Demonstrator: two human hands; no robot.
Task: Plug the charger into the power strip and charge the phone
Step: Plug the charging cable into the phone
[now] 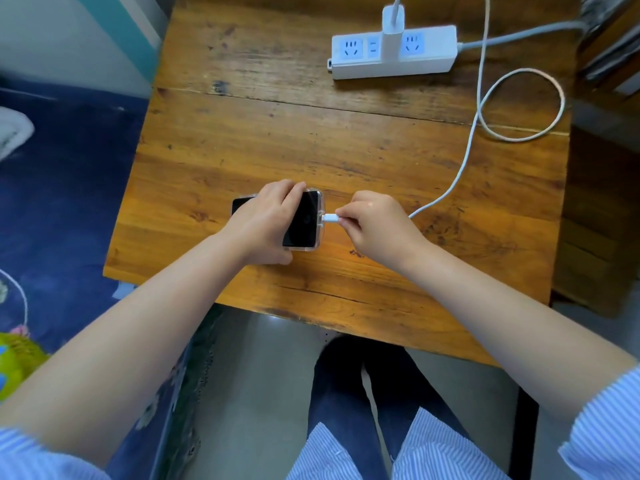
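A black phone (304, 220) in a clear case lies flat near the front of the wooden table (311, 133), its screen dark. My left hand (266, 220) presses down on it from the left side. My right hand (374, 223) pinches the white cable connector (330, 218), whose tip meets the phone's right end. The white cable (464, 154) runs from that hand, loops at the right and rises to the white charger (392, 32). The charger stands plugged into the white power strip (393, 51) at the back of the table.
The power strip's grey cord (519, 34) leads off to the upper right. A bed with a dark blue floral cover (62, 202) sits left of the table. Dark wooden furniture (602, 202) stands to the right. My legs are under the front edge.
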